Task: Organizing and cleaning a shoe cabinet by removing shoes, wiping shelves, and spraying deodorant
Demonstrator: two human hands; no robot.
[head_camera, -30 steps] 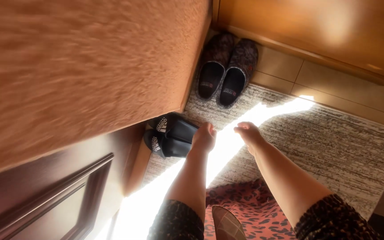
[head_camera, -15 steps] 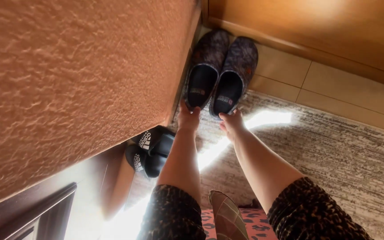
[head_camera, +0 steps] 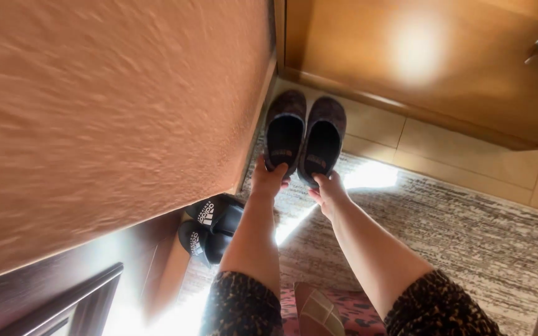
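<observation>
Left hand (head_camera: 268, 180) pinches the heel rim of the left dark slipper (head_camera: 283, 134); right hand (head_camera: 329, 190) likewise on the right slipper (head_camera: 324, 138). Both slippers at the rug (head_camera: 462, 230) edge by the wall (head_camera: 113, 112). Likely light, soft, floppy; heel rim is the firmest hold.

The slippers (head_camera: 303, 137) look like soft, matt fabric. The wall (head_camera: 107, 106) is rough plaster, the cabinet (head_camera: 418, 56) glossy wood, the rug (head_camera: 456, 230) woven.
</observation>
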